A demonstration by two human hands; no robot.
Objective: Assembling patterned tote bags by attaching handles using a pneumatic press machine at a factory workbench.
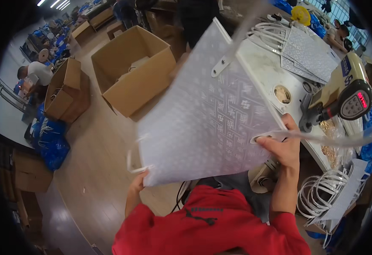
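A large whitish bag panel [203, 114] with an embossed pattern is stretched out in front of me, tilted. Pale trim runs along its upper right edge, and a strap tab [220, 67] with two dark rivets sits near that edge. My left hand [140, 180] pinches the lower left corner, beside a thin white loop [131, 159]. At the right edge, my right hand [282, 142] is closed on the panel, thumb on top by a second tab. From there a pale strap [339, 138] runs off to the right.
A white work table [260, 63] to the right bears a machine [343, 89] with a red display and stacked panels [307, 51] with white handles. More handled panels [332, 191] hang lower right. Open cardboard boxes [137, 87] and a blue bag [52, 140] stand left. Other people work farther off.
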